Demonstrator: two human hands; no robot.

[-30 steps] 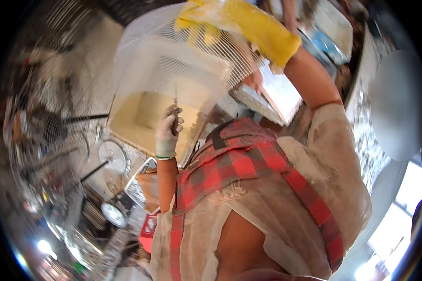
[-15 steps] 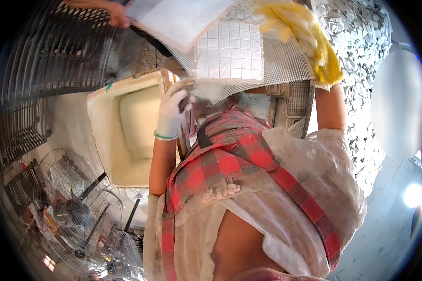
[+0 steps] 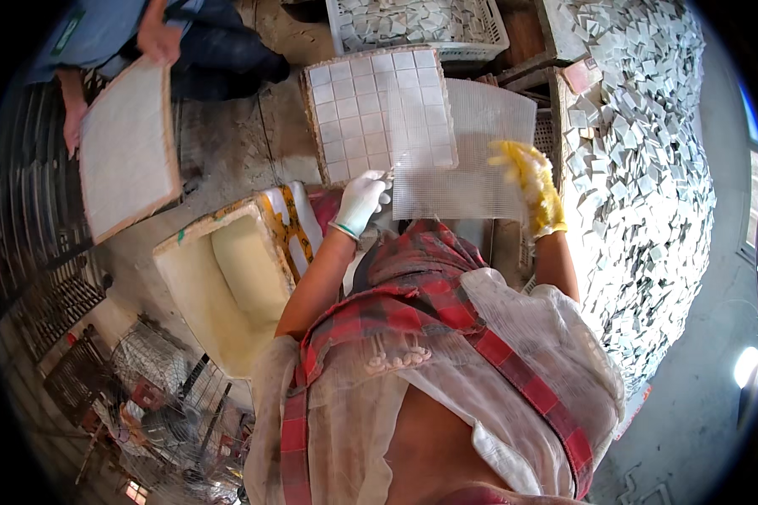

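Observation:
A white mesh sheet (image 3: 472, 189) spreads in front of me, its left part overlapping a framed board of square white tiles (image 3: 345, 114). My left hand (image 3: 360, 204), in a white glove, is closed with its fingertips pinching the mesh's left edge, just below the tile board. At the mesh's right side is my right hand (image 3: 532, 189) in a yellow glove. Its fingers stretch out over the mesh and look slightly blurred; what lies under them is hidden.
Loose tiles (image 3: 640, 185) are heaped along my right, and a white crate (image 3: 472, 46) of tiles stands at the back. At left a co-worker's hands hold a white board (image 3: 130, 151) beside a dark rack (image 3: 34, 168). A foam box (image 3: 236, 282) and wire-caged fan (image 3: 173, 396) are nearer.
The white board has moved left, away from the mesh, in the co-worker's hands. My left hand has moved right and down; my right hand has come lower and nearer. More of the tile board now shows.

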